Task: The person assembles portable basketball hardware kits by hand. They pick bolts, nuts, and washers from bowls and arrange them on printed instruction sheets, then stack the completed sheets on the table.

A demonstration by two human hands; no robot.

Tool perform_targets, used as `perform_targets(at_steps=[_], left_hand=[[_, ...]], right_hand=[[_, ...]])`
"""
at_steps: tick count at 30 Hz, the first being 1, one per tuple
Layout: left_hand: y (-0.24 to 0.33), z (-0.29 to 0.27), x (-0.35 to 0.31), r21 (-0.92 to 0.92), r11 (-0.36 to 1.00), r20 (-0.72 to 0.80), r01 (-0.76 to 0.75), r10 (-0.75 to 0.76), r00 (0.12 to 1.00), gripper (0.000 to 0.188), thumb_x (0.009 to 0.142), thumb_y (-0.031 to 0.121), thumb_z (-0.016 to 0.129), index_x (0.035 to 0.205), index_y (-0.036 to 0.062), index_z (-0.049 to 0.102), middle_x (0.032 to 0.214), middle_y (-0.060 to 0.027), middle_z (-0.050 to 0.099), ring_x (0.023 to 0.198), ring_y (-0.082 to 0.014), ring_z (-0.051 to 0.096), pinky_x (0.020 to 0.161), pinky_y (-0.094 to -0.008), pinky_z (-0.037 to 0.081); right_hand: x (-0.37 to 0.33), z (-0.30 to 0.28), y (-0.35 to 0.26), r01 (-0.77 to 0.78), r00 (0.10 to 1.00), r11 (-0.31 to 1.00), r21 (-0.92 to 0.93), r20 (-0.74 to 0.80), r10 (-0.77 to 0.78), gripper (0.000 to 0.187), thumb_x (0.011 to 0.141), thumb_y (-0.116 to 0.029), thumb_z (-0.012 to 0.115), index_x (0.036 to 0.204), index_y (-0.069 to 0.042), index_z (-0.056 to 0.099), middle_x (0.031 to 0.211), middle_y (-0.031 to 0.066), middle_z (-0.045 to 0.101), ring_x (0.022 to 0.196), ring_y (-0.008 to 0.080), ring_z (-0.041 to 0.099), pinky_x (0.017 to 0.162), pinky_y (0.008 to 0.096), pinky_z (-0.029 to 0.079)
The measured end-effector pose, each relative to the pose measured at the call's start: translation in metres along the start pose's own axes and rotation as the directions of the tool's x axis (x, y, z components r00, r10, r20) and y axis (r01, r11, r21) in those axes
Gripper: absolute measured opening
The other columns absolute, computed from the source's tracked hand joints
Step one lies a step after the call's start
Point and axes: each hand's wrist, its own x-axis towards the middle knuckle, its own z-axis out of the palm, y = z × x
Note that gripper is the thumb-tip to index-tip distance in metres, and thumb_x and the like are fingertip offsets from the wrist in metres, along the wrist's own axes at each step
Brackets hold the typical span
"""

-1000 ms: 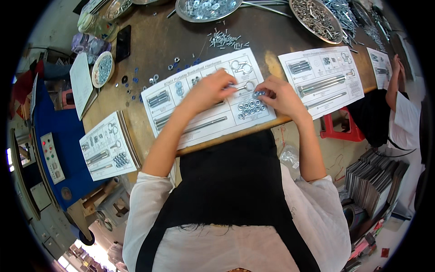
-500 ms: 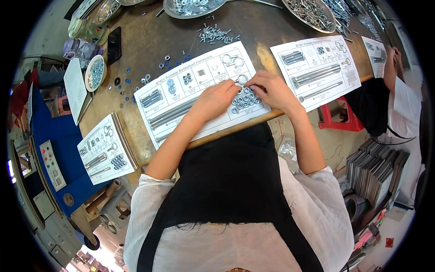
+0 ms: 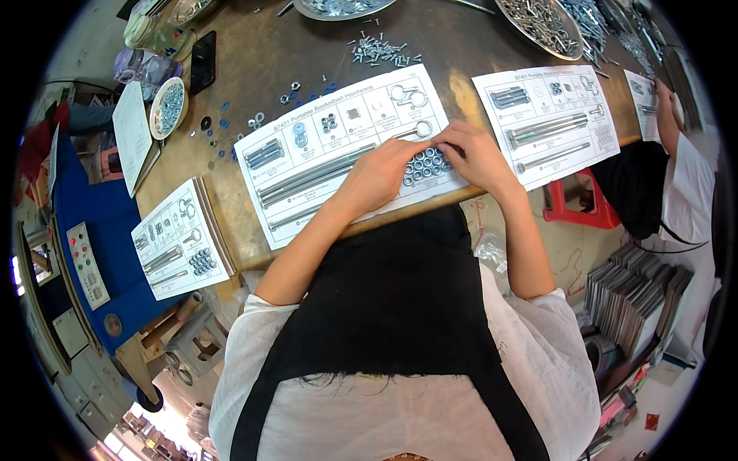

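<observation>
A white printed hardware sheet with pictures of bolts and rings lies at the table's front edge. Rows of silver nuts cover its lower right corner. My left hand rests over the sheet, left of the nuts, its fingers closed and its tips reaching above the rows. Opposite it, my right hand bends in from the right, fingers pinched together. The fingertips of both hands meet at the top of the nuts. Whatever they pinch is too small or hidden to make out.
A similar sheet lies to the right, and a stack of sheets to the left. Loose screws and a bowl of screws lie farther back. A black phone is at left. A co-worker's arm shows at far right.
The view has shifted slightly. My left hand's fingertips have moved right, up against those of my right hand. More of the nut rows now shows between the hands.
</observation>
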Motion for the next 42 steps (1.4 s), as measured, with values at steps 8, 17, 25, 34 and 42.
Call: perform_targets(at_steps=[8, 17, 25, 34, 42], left_hand=[[0.002, -0.016, -0.002, -0.224, 0.963, -0.098, 0.148, -0.173, 0.98, 0.035, 0.101, 0.003, 0.048, 0.134, 0.006, 0.057, 0.113, -0.0125, 0.07, 0.102, -0.0256, 0.069, 0.089, -0.0348, 0.054], [0.016, -0.009, -0.009, 0.079, 0.986, -0.093, 0.144, -0.137, 0.986, 0.034, 0.097, 0.002, 0.053, 0.13, 0.0072, 0.058, 0.105, -0.0121, 0.065, 0.089, -0.0286, 0.068, 0.078, -0.0397, 0.055], [-0.056, -0.064, 0.069, 0.194, 0.956, -0.409, 0.221, -0.125, 0.904, 0.011, 0.092, 0.015, 0.067, 0.096, 0.005, 0.07, 0.092, -0.0117, 0.065, 0.078, -0.0266, 0.066, 0.071, -0.0364, 0.052], [-0.092, -0.068, 0.099, 0.415, 0.861, -0.302, 0.294, -0.174, 0.937, 0.013, 0.087, 0.019, 0.071, 0.092, 0.008, 0.071, 0.093, -0.0082, 0.065, 0.083, -0.0286, 0.067, 0.074, -0.04, 0.054], [-0.062, -0.08, 0.032, 0.328, 0.871, -0.343, 0.365, -0.25, 0.906, 0.01, 0.08, 0.022, 0.074, 0.081, 0.0119, 0.073, 0.085, -0.0057, 0.062, 0.088, -0.027, 0.061, 0.079, -0.042, 0.048]], right_hand=[[-0.002, -0.002, -0.008, -0.081, 0.996, 0.995, 0.057, -0.018, 0.082, 0.013, 0.091, -0.002, 0.064, 0.1, -0.004, 0.073, 0.093, 0.0106, 0.067, 0.081, 0.0261, 0.064, 0.074, 0.0344, 0.051], [0.0, 0.0, -0.005, -0.121, 0.992, 0.991, 0.048, -0.042, 0.123, 0.014, 0.093, -0.004, 0.062, 0.103, -0.004, 0.073, 0.094, 0.0103, 0.069, 0.082, 0.0231, 0.066, 0.075, 0.0325, 0.051], [0.094, -0.009, 0.023, -0.064, 0.945, 0.995, 0.075, -0.316, 0.085, 0.014, 0.089, -0.007, 0.064, 0.1, -0.006, 0.073, 0.092, 0.0147, 0.068, 0.085, 0.0311, 0.069, 0.077, 0.0378, 0.055], [0.151, 0.013, 0.03, -0.048, 0.991, 0.964, -0.262, -0.13, 0.014, 0.011, 0.08, -0.016, 0.072, 0.09, -0.01, 0.071, 0.087, 0.0074, 0.068, 0.085, 0.0286, 0.069, 0.073, 0.0421, 0.054], [0.164, 0.032, 0.03, -0.027, 0.99, 0.915, -0.404, -0.139, -0.032, 0.011, 0.082, -0.014, 0.066, 0.09, -0.009, 0.071, 0.087, 0.0098, 0.069, 0.083, 0.0301, 0.069, 0.074, 0.0416, 0.056]])
